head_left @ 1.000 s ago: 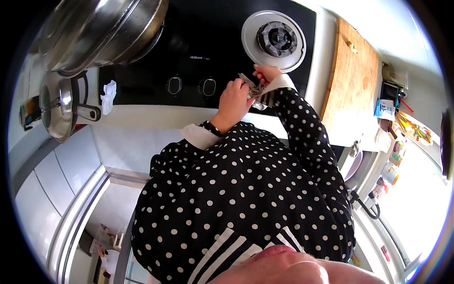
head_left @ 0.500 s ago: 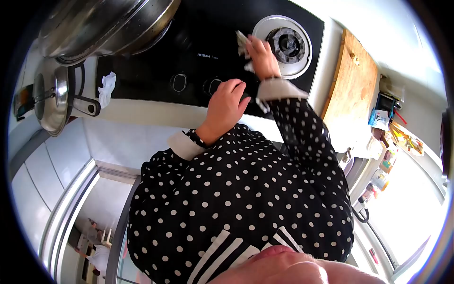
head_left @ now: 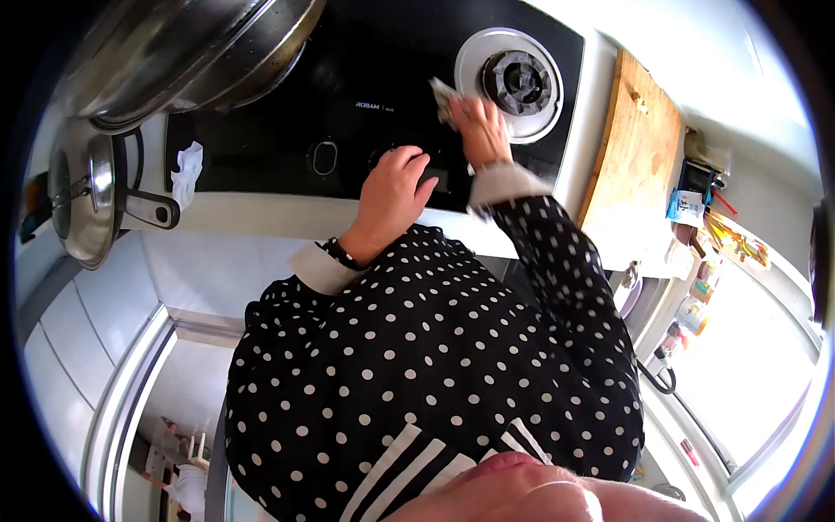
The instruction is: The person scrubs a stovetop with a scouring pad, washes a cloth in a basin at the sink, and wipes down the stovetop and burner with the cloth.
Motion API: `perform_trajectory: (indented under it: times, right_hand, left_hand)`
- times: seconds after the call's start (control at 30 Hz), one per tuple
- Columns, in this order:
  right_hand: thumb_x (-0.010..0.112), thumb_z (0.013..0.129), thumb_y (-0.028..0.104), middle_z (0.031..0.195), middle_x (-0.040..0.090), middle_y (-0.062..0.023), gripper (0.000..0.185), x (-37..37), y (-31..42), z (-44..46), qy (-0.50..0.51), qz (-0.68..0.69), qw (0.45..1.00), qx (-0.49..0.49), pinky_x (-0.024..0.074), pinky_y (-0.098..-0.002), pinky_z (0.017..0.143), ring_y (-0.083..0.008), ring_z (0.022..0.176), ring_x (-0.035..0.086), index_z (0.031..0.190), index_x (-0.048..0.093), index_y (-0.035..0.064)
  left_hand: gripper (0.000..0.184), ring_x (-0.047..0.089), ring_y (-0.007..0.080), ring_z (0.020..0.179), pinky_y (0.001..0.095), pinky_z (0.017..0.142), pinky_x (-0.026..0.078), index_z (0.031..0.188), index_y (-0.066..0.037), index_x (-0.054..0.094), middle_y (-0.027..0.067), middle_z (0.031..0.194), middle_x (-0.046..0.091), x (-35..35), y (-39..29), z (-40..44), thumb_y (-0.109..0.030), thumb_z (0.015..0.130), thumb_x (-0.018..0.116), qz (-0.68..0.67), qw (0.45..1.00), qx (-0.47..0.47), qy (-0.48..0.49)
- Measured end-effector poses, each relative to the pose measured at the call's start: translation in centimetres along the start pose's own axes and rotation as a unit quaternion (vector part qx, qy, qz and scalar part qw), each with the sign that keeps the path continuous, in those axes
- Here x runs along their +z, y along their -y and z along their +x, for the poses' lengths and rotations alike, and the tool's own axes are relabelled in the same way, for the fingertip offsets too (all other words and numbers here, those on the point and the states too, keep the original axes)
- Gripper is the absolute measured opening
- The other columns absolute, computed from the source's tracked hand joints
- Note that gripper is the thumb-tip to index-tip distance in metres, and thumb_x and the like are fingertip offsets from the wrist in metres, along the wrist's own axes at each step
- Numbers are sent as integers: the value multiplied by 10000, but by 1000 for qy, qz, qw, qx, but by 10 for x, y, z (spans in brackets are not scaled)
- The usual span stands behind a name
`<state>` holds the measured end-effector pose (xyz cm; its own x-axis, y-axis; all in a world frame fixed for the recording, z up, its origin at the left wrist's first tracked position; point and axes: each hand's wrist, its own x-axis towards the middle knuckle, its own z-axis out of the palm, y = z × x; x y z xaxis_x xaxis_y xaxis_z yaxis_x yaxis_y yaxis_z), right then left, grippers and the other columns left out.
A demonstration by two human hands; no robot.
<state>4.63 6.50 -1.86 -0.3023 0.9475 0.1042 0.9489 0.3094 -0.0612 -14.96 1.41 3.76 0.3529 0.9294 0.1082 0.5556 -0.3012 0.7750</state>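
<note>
My right hand (head_left: 484,130) is closed on a crumpled, greyish tissue (head_left: 444,97), pressed to the black glass cooktop (head_left: 365,65) just left of the right burner (head_left: 522,83). Part of the tissue is hidden under the fingers. My left hand (head_left: 393,193) hovers or rests at the cooktop's front edge with loosely bent fingers and the thumb apart, and holds nothing I can see. Its fingertips partly cover a control knob; another knob (head_left: 324,157) shows to the left. A second, white crumpled tissue (head_left: 186,172) lies on the cooktop's left front corner.
A large metal pan (head_left: 230,74) takes up the cooktop's left side. Beside it a lidded pot (head_left: 91,196) has its handle pointing toward me. A wooden cutting board (head_left: 633,139) stands to the right of the cooktop. Far off at lower left, another person (head_left: 187,487) is partly visible.
The right hand and tissue have shifted slightly down beside the burner. The left hand has moved a little left, over the knob. The whole view has shifted slightly.
</note>
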Motion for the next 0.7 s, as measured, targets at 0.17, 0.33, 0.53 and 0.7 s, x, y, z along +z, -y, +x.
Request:
perform_trajectory:
  times: [0.17, 0.33, 0.53, 0.7]
  right_hand:
    - [498, 801, 95, 1056, 484, 2, 365, 18, 17, 60, -30, 114, 993, 5, 481, -325, 777, -231, 967, 476, 1136, 558, 228]
    - [554, 671, -11, 1199, 461, -25, 562, 6, 11, -56, 72, 196, 976, -58, 432, -325, 922, -256, 1102, 441, 1178, 564, 230]
    - [600, 711, -67, 1036, 590, -71, 293, -52, -51, -231, 139, 371, 915, 73, 487, -316, 842, -236, 987, 566, 925, 689, 113]
    - [488, 779, -51, 1067, 577, -131, 255, -71, -82, -147, -77, 250, 937, 230, 504, -308, 767, -255, 950, 592, 917, 675, 53]
  left_hand:
    - [253, 569, 279, 913, 337, 774, 465, 969, -16, 604, 90, 1018, 584, -13, 1, 11, -143, 755, 649, -13, 999, -22, -21]
    - [237, 582, 263, 901, 323, 763, 477, 979, -40, 609, 80, 995, 598, -24, 11, 25, -147, 770, 645, 20, 998, 19, -62]
    - [234, 583, 259, 907, 320, 766, 477, 978, -31, 605, 84, 999, 596, -24, 10, 24, -139, 774, 646, -3, 998, 55, -19]
    - [234, 585, 258, 909, 317, 769, 479, 978, -27, 605, 84, 1016, 594, -20, 0, 25, -137, 775, 644, -19, 997, 74, 8]
